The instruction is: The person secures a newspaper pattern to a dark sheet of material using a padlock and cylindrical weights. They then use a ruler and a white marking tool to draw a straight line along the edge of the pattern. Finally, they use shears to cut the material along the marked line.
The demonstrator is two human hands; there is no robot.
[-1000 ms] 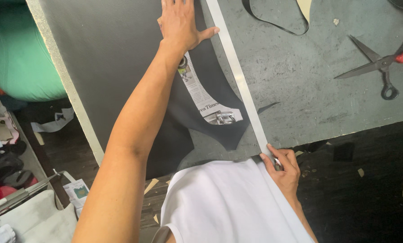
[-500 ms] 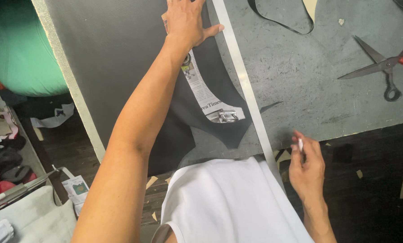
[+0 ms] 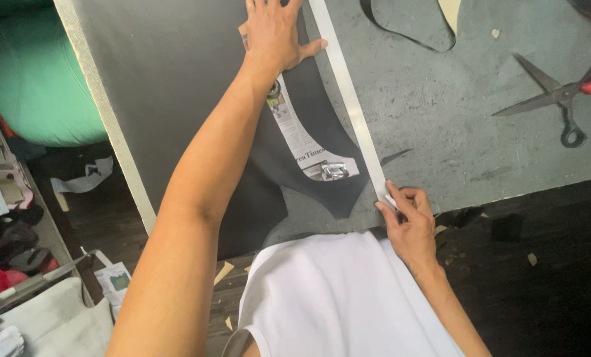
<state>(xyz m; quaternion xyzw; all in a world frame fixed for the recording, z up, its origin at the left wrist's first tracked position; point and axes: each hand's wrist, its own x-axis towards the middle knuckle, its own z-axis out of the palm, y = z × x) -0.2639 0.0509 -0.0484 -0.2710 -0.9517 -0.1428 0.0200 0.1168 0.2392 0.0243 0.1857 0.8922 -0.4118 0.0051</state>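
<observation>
Ruler (image 3: 348,99), a long pale strip, lies slanted on the dark fabric (image 3: 176,86) across the table (image 3: 454,132). My left hand (image 3: 272,30) presses flat and released at its far end; my right hand (image 3: 407,218) pinches a small white marker (image 3: 391,200) at its near end. I judge the unpinned near end could swing, skewing the line.

I see one small white package (image 3: 113,280) with a green label lying on the floor, below the counter's (image 3: 441,132) left corner.

Left hand (image 3: 273,33) flat on dark fabric (image 3: 176,86); right hand (image 3: 409,221) with white chalk (image 3: 392,201) at metal ruler (image 3: 348,99).
</observation>
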